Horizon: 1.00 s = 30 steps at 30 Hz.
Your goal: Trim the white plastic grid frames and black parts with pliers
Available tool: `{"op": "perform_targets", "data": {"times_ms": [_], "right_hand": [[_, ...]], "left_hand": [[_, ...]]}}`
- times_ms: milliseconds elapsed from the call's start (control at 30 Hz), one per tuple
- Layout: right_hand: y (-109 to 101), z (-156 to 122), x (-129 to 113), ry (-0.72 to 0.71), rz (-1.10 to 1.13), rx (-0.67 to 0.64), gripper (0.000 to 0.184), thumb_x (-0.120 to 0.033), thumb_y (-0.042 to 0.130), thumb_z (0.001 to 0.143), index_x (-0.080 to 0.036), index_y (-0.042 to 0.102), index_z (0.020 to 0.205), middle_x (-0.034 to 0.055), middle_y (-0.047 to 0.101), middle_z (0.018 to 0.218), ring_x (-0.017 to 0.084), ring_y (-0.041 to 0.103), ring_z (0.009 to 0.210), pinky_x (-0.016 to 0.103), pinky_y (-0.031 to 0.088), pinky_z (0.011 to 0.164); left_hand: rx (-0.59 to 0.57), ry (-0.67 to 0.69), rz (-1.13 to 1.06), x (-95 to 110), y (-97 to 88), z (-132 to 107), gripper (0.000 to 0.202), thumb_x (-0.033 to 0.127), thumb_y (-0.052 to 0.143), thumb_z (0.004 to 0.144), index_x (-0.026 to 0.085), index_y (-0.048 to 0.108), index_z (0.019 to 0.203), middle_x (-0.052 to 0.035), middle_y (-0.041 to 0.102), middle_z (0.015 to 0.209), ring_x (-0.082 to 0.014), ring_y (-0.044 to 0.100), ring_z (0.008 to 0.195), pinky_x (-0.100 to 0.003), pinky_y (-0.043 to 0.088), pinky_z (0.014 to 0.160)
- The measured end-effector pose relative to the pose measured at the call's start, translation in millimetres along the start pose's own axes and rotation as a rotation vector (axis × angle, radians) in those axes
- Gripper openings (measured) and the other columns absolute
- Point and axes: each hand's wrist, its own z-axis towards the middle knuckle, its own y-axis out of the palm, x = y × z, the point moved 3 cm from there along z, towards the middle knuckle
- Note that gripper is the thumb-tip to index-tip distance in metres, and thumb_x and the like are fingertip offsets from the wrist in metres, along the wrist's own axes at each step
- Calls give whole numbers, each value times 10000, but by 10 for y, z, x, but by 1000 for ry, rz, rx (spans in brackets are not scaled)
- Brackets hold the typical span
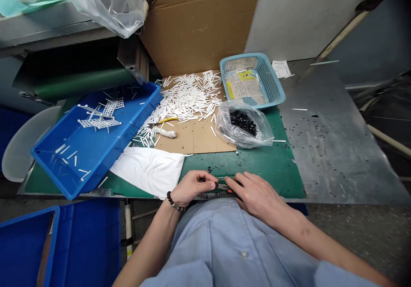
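Note:
At the front edge of the green mat, my left hand (195, 187) pinches a small black part (216, 185) between thumb and forefinger. My right hand (257, 194) is closed around a cutting tool, probably nippers (230, 191), with black and orange handles; its jaws point toward the black part. Most of the tool is hidden under my fingers. Beyond my hands a clear plastic bag (265, 135) lies open with many shiny black parts (244, 123) in it. Black scraps are scattered over the green mat (205, 162) around my hands.
A blue tray (96, 150) at the left holds white lattice pieces (100, 123) and sticks. White sticks (189, 96) are heaped on cardboard beside yellow-handled pliers (165, 120). A white cloth (150, 169) lies left of my hands; a light-blue basket (279, 94) stands behind the bag.

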Motion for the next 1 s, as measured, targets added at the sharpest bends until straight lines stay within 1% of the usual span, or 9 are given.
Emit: {"op": "perform_targets", "data": {"times_ms": [167, 333, 500, 567, 633, 767, 833, 900, 1000], "right_hand": [[134, -39, 17, 29, 80, -55, 307, -121, 492, 876, -225, 540, 1161, 12, 571, 888, 185, 543, 800, 305, 384, 635], [295, -98, 25, 40, 142, 77, 411, -140, 526, 871, -190, 463, 1274, 35, 564, 940, 192, 561, 844, 303, 440, 687], [323, -123, 25, 95, 193, 128, 385, -185, 481, 911, -203, 449, 1295, 45, 553, 954, 187, 549, 846, 306, 453, 736], [317, -120, 22, 110, 209, 125, 378, -182, 477, 912, -201, 456, 1289, 49, 556, 968, 191, 545, 865, 312, 452, 762], [316, -120, 19, 118, 221, 123, 372, -183, 477, 912, -202, 461, 1284, 48, 557, 970, 191, 541, 867, 315, 451, 769], [329, -139, 16, 122, 224, 139, 382, -190, 483, 908, -212, 460, 1288, 40, 555, 960, 191, 534, 850, 317, 452, 744], [333, -153, 16, 128, 221, 151, 389, -187, 484, 904, -211, 458, 1292, 39, 554, 960, 192, 532, 853, 318, 450, 747], [333, -164, 18, 138, 219, 158, 396, -186, 485, 902, -207, 455, 1296, 39, 553, 964, 192, 531, 860, 322, 448, 760], [328, -165, 20, 144, 218, 159, 404, -193, 486, 902, -210, 447, 1303, 39, 551, 978, 196, 523, 868, 328, 441, 776]], "left_hand": [[13, -2, -30, -78, 27, 42, 320, 353, 827, 626, 118, 735, 823, -50, 665, 755, -101, 524, 663, -221, 369, 636], [-27, -3, -155, -104, -15, 58, 346, 324, 795, 649, 120, 727, 920, -5, 585, 677, -55, 405, 550, -205, 282, 536], [34, 15, -426, -138, -166, 102, 199, 266, 725, 633, 123, 609, 709, -27, 561, 702, -70, 424, 564, -204, 290, 519], [53, 16, -405, -145, -186, 153, 218, 313, 677, 678, 146, 537, 683, -27, 562, 716, -76, 422, 556, -207, 276, 500], [158, 46, -198, -140, -207, 211, 233, 359, 624, 743, 159, 518, 689, -2, 537, 678, -76, 395, 527, -211, 260, 489], [404, 220, 538, -90, -213, 280, 183, 335, 549, 837, 173, 632, 814, 18, 532, 617, -117, 463, 570, -242, 344, 579], [425, 306, 823, -84, -182, 289, 193, 303, 508, 873, 194, 662, 913, -11, 604, 710, -150, 539, 674, -262, 382, 659], [400, 375, 1008, -90, -152, 292, 221, 289, 464, 903, 207, 663, 955, -40, 641, 836, -172, 572, 772, -274, 394, 714], [354, 416, 1095, -89, -128, 299, 224, 270, 437, 911, 199, 649, 897, -49, 624, 840, -175, 561, 772, -280, 387, 716]]}}
